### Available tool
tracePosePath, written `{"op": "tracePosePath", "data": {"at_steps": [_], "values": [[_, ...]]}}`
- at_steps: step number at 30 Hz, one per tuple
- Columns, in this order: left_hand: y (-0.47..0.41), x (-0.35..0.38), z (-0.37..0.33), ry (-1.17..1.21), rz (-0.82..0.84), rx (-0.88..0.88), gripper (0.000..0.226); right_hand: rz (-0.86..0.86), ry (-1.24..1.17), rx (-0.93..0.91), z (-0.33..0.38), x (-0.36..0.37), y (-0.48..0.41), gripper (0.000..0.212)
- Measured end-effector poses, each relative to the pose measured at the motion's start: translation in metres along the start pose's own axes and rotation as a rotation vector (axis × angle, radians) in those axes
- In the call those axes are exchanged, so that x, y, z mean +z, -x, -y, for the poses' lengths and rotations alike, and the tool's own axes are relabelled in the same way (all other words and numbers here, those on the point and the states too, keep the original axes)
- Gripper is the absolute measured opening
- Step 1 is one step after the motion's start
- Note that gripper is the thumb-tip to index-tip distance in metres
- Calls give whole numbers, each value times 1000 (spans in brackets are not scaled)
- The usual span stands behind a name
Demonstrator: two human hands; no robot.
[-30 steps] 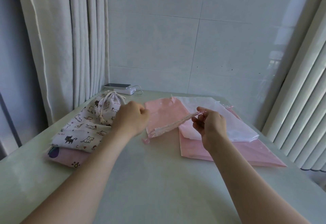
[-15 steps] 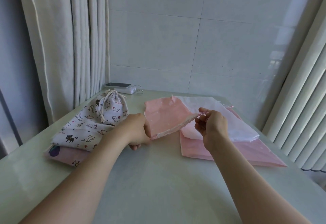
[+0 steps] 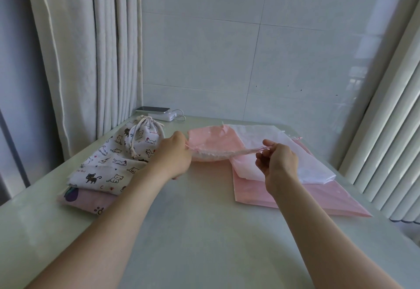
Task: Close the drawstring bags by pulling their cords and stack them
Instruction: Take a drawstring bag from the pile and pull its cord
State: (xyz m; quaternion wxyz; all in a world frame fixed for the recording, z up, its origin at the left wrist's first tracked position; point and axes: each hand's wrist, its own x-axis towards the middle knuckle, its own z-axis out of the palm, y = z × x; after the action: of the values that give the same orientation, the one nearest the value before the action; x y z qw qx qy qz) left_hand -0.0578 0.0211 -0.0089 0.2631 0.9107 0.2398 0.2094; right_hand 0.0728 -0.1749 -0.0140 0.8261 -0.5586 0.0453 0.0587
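Fingers (image 3: pixel 268 145) of right hand (image 3: pixel 280 163) curled tight, pinching thin cord (image 3: pixel 261 150) at right end of pink bag (image 3: pixel 211 138) mouth. Left hand (image 3: pixel 172 154) closed on cord at other end, back of hand up, fingertips hidden. Bag mouth stretched between both hands, gathered and raised a little; body of bag flat on desk (image 3: pixel 204 232), right edge over white bag (image 3: pixel 313 170). Contents: cannot tell. White bag on big pink bag (image 3: pixel 318 200), both flat, at right. At left, a stack just beside left forearm: small cat bag (image 3: pixel 143 136), drawn shut and plump, on flat cat bag (image 3: pixel 106 168), on purple bag (image 3: pixel 86 200). Both forearms bare, reaching forward over desk, well apart. Phone (image 3: pixel 153 109) on power bank (image 3: pixel 162 116) at far left corner.
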Motion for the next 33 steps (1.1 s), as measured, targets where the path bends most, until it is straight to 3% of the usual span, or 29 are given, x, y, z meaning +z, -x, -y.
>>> {"op": "tracePosePath", "data": {"at_steps": [2,5,7,12,16,21,25,27,29,33], "values": [[-3,-2,-2,-2,-72,-17,32,-10,1,-5,0,0,0,41],[-4,-4,-5,58,-128,-67,25,-21,-21,-5,0,0,-1,39],[-4,-5,-8,71,-163,-93,32,-30,-35,-3,0,0,-1,38],[-11,-3,-2,153,-298,-57,41,-86,-104,-12,-1,-1,-5,38],[-12,-1,5,224,-467,-17,30,-81,-310,-15,2,0,-6,42],[-13,1,-2,684,-554,-157,24,2,-552,81,2,-1,-6,43],[-9,8,-18,1034,-489,-178,20,-21,-488,76,-1,0,-6,43],[-8,10,-18,988,-457,-117,19,-15,-409,62,-2,-1,-7,43],[-12,11,-10,758,-421,-26,22,11,-274,13,-2,-1,-7,42],[-13,9,0,423,-347,175,25,64,119,-277,-3,-1,-4,39]]}}
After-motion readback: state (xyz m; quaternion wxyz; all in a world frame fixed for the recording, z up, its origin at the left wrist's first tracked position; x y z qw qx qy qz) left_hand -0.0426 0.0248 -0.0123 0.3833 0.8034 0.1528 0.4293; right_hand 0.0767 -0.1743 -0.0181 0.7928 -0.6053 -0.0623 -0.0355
